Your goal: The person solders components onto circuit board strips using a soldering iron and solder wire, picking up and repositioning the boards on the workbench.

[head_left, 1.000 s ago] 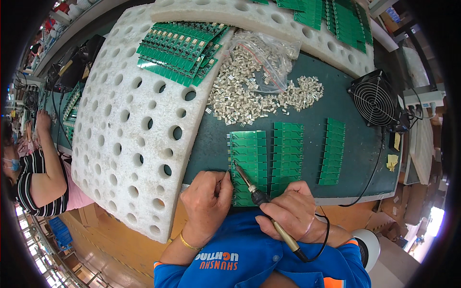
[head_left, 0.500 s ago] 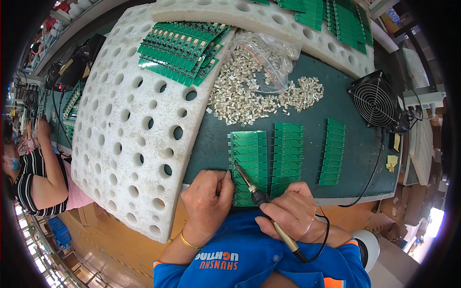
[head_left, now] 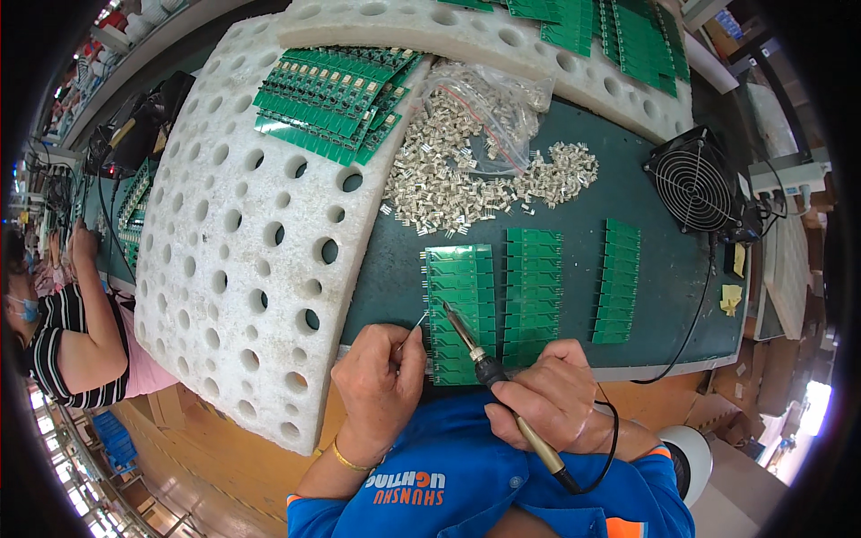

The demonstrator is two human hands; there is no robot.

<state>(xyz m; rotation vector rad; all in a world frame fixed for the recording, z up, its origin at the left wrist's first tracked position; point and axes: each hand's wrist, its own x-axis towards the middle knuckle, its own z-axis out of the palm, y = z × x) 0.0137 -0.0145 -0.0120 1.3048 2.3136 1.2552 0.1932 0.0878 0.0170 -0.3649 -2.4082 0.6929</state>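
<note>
My right hand is closed round a soldering iron, its tip over the left edge area of a green circuit board panel. Whether the tip touches the board is too fine to tell. Left of that panel, my left hand pinches a thin strand of solder wire, its end near the pins along the panel's left edge. Two more green panels lie to the right, a middle one and a far right one.
White connectors are heaped behind the panels, some in a clear plastic bag. A holed white foam slab at left bears stacked boards. A black fan stands at right. Another person sits far left.
My left hand has drawn slightly back to the left with the solder wire, away from the panel's edge. The iron's tip has shifted slightly right. The whole view has moved a little.
</note>
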